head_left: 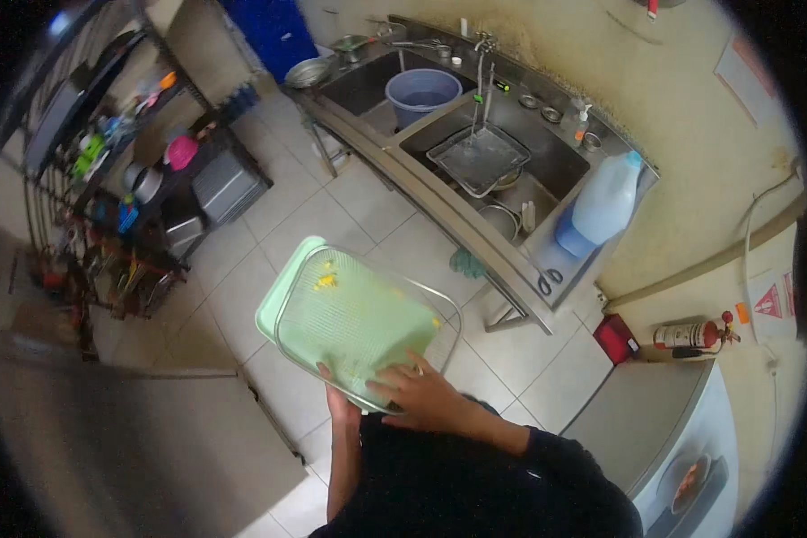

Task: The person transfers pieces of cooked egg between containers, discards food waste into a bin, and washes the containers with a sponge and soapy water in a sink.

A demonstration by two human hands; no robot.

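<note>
You hold the wire basket (368, 314) in front of your body, above the tiled floor (300, 208), with the green tray (287, 274) lying under it and showing past its far left side. Your left hand (343, 405) is closed on the near edge, the thumb over the rim and the rest mostly hidden below, so I judge that it carries the weight from underneath. Your right hand (417, 394) is over the near right part of the basket, fingers a little bent and apart; perhaps it steadies this side, but I cannot tell whether it grips anything. Some yellow bits (327, 281) are on the mesh toward the far left, and the tray below would probably catch what falls through. In the sink (554, 161), water runs from the tap (485, 43) onto a dark tray (480, 161), which seems placed there for rinsing. The scissors (547, 282) lie near the counter's end.
</note>
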